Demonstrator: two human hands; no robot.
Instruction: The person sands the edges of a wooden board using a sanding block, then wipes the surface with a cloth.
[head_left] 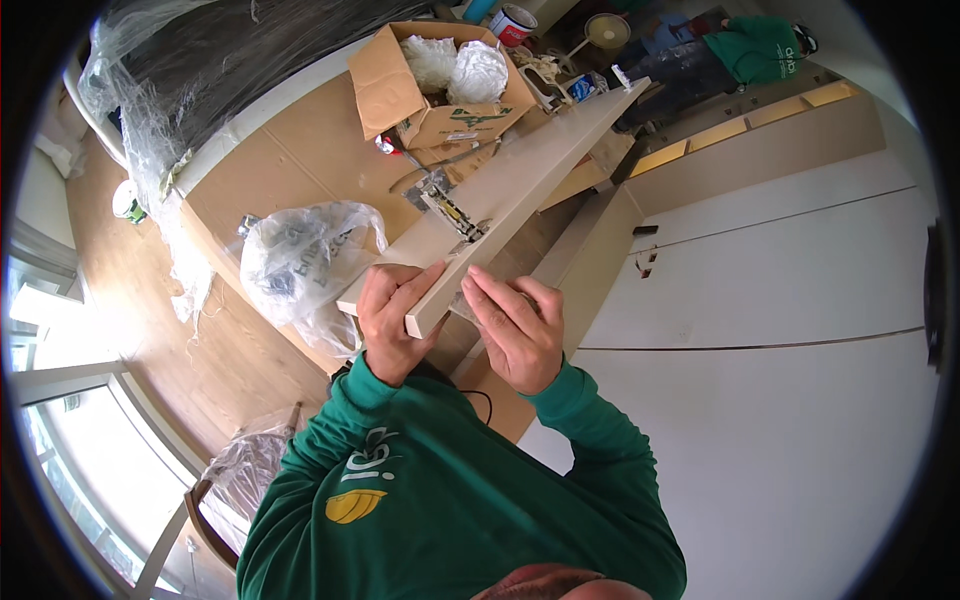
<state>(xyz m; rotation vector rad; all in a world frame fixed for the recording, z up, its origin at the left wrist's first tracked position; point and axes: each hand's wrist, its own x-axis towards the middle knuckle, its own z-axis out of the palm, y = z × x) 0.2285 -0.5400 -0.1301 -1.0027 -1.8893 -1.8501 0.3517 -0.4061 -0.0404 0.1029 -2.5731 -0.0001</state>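
Note:
A long cream cabinet door panel (540, 165) lies slantwise in front of me, its narrow near end pointing at my chest. A metal hinge (455, 215) stands up from its face. My left hand (393, 320) is closed around the near end, fingers on top and thumb hidden underneath. At the panel's right edge, my right hand (515, 328) has its fingers pressed together, fingertips near the edge. A small tan bit shows below those fingers; what it is I cannot make out. Left of the panel lies a clear plastic bag (305, 260) with things inside.
An open cardboard box (440, 85) with white wrapping stands on the cardboard-covered surface (300, 160). A paint can (513, 25) is behind it. Another person (750, 52) in green is at the far right. White panels (760, 290) fill the right side; plastic sheeting (150, 110) hangs left.

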